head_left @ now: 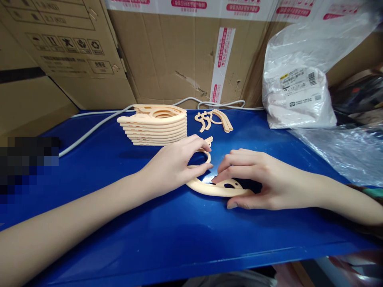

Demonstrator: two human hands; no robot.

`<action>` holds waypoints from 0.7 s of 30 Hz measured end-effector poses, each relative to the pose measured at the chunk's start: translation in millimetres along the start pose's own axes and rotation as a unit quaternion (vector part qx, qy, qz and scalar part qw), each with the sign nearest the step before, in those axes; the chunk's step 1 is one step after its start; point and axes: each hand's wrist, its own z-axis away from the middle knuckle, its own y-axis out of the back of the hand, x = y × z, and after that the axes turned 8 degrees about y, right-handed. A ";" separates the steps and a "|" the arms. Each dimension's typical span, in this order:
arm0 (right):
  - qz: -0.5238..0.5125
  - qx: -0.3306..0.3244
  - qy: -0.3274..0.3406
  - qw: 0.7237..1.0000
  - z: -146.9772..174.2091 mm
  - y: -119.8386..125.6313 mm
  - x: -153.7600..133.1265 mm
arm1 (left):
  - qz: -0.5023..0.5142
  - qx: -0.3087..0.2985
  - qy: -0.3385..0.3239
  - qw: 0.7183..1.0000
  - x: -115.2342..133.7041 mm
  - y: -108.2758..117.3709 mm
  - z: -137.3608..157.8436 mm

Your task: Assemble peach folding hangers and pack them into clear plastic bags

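A cream plastic folding hanger lies low over the blue table, its curved arm running left to right between my hands. My left hand is closed on its left part, thumb and fingers around a ring-shaped section; a small end sticks out beyond the fingertips. My right hand grips the right end, thumb on the near side and fingers on the far side. Behind my left hand stands a neat stack of folded cream hangers. Loose hooks and a loose curved hanger arm lie behind the hands.
Cardboard boxes wall off the back and left of the blue table. A white cable runs along the back. At the right stand a white plastic bag with a label and crumpled clear film. A dark pixelated patch covers the left edge.
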 end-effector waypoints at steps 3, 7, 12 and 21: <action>-0.006 0.001 0.002 1.000 -0.9 -0.4 -0.4 | 0.004 -0.004 0.002 1.000 0.0 0.1 0.0; -0.012 0.001 0.000 1.000 -1.2 -0.3 0.9 | 0.010 -0.008 0.002 1.000 0.1 0.3 -0.1; -0.006 0.003 -0.009 1.000 0.4 0.9 5.9 | 0.032 -0.012 -0.003 0.999 0.9 0.6 -1.7; 0.013 0.018 -0.013 1.000 2.2 2.7 10.5 | 0.057 -0.029 0.001 0.998 -1.4 2.0 -4.3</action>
